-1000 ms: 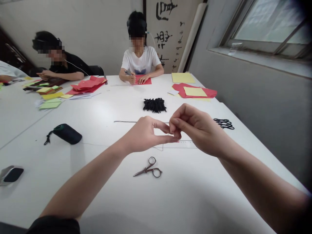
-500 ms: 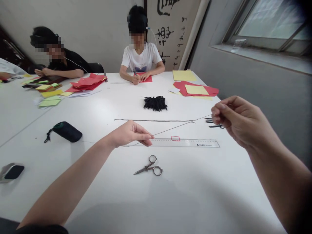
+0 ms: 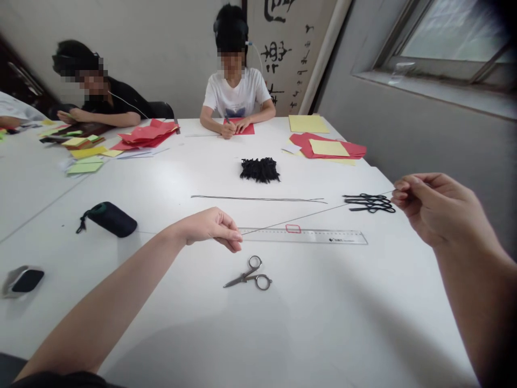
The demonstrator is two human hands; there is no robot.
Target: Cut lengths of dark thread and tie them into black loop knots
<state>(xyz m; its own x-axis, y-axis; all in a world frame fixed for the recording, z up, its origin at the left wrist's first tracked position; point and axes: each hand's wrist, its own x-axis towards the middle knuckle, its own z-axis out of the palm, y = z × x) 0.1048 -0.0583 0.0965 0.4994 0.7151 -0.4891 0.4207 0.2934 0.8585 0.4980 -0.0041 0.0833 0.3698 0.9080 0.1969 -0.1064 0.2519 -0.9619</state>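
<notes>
A thin dark cord [image 3: 301, 216] stretches taut between my two hands, slanting up to the right above the table. My left hand [image 3: 216, 229] pinches it near the left end of a clear ruler [image 3: 335, 236]. Over at the right, my right hand [image 3: 428, 202] grips the cord between thumb and fingertips. Below the ruler lie small folding scissors [image 3: 248, 275], blades apart. Long dark cords [image 3: 258, 199] lie straight beyond the ruler. Folded black cords [image 3: 365, 203] sit beside my right hand. From a dark drawstring pouch [image 3: 113, 218], a thin line runs toward my left hand.
A bundle of black cords [image 3: 259, 170] lies mid-table. Red and yellow paper [image 3: 327, 146] is at the far right, more red paper [image 3: 147, 134] at the far left. A smartwatch [image 3: 25, 281] lies at left. Two people [image 3: 234, 94] work across the table [image 3: 194, 334].
My right hand has moved right, away from my left hand, which has shifted slightly left and down. The stretch of cord between them is longer, and the folded black cords are uncovered.
</notes>
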